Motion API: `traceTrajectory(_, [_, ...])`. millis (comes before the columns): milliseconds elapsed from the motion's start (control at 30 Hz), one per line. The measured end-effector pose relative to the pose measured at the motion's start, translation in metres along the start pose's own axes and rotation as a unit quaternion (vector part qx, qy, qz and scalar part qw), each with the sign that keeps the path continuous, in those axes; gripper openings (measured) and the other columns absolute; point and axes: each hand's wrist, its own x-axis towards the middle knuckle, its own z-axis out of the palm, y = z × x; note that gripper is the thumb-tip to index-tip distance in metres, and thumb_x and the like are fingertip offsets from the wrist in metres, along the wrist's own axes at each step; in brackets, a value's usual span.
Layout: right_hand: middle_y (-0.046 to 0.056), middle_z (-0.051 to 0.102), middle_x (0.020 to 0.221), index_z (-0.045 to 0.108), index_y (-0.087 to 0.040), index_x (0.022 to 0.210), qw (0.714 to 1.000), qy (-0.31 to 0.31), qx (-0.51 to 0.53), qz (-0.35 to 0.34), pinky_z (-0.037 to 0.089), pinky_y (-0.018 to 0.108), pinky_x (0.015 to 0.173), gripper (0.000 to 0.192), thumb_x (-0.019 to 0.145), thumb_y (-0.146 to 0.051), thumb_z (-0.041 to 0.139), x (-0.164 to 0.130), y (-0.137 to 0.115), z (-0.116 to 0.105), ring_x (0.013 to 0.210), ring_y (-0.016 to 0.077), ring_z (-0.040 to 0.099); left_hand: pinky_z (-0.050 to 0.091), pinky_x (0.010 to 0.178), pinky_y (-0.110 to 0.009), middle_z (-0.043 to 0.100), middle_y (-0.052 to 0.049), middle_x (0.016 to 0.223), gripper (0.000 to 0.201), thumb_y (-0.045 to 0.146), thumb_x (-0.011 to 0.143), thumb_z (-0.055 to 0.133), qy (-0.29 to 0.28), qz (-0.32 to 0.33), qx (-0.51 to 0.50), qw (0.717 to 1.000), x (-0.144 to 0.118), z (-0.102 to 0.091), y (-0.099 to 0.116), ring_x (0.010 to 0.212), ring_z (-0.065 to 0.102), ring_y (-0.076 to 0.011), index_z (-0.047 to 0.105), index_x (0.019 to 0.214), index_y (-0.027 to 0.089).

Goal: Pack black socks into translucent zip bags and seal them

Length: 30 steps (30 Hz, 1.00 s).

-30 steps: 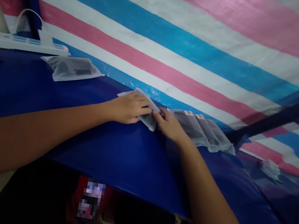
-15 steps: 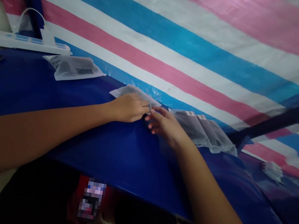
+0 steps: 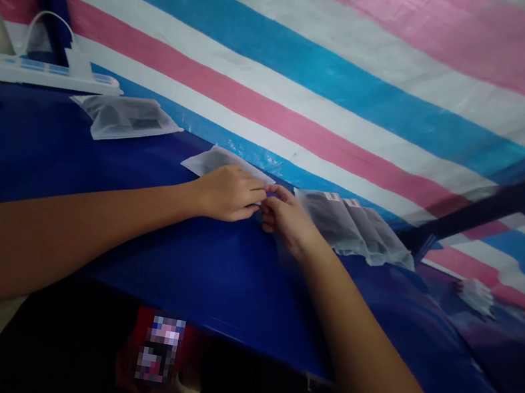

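Leaning over the near edge of the blue table (image 3: pixel 167 274), you have both hands on one frosted bag (image 3: pixel 211 159), which lies on the tabletop toward the back, ahead of you. Your left hand (image 3: pixel 232 194) curls down over its near side, knuckles up, and I cannot tell whether those fingers grip or only press. Your right hand (image 3: pixel 285 219) brings thumb and forefinger close together by the bag's right end, right against the left fingertips; what is pinched there, if anything, is hidden. The bag's long axis runs left to right, sloping gently with the foot of the striped sheet (image 3: pixel 259 98); its left end points out past your left hand, and which end opens I cannot make out. Handling of this bag looks partway, to judge by both hands being busy at it. Just beyond your right hand, three filled bags (image 3: pixel 338 227) lie side by side in a slanting row, perhaps finished, perhaps waiting. Farther off to the left, another filled bag (image 3: pixel 128 120) lies apart, untouched, near the white power strip (image 3: pixel 44 77); whether it is done I cannot say.
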Motion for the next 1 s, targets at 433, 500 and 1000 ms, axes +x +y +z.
traceTrajectory(433, [-0.007,0.041,0.060,0.054,-0.024,0.100,0.997,0.076,0.002,0.007,0.021,0.024,0.046,0.030,0.072,-0.011,0.056,0.001,-0.006,0.000,0.048,0.0075,0.031,0.040,0.078,-0.038,0.073,-0.007,0.104,0.022,0.024,0.099,0.048,0.009,0.044,0.080,0.996,-0.001,0.006,-0.010,0.093,0.064,-0.0219,0.067,0.108,0.017])
traceTrajectory(500, [-0.007,0.041,0.060,0.054,-0.024,0.101,0.997,0.082,0.001,0.005,0.021,0.024,0.046,0.031,0.073,-0.011,0.055,0.002,-0.006,-0.003,0.047,0.0074,0.030,0.040,0.077,-0.038,0.073,-0.007,0.103,0.022,0.023,0.099,0.047,0.018,0.044,0.083,0.995,-0.002,0.005,-0.013,0.092,0.063,-0.0221,0.067,0.105,0.017])
traceTrajectory(1000, [-0.006,0.038,0.061,0.050,-0.024,0.086,0.981,0.189,-0.025,-0.033,0.029,0.025,0.046,0.015,0.080,-0.023,0.063,0.014,-0.003,-0.042,0.051,0.0098,0.033,0.041,0.075,-0.037,0.072,-0.006,0.087,0.019,0.022,0.093,0.050,-0.060,-0.026,0.144,0.987,-0.017,-0.025,-0.065,0.086,0.062,-0.0231,0.066,0.084,0.019])
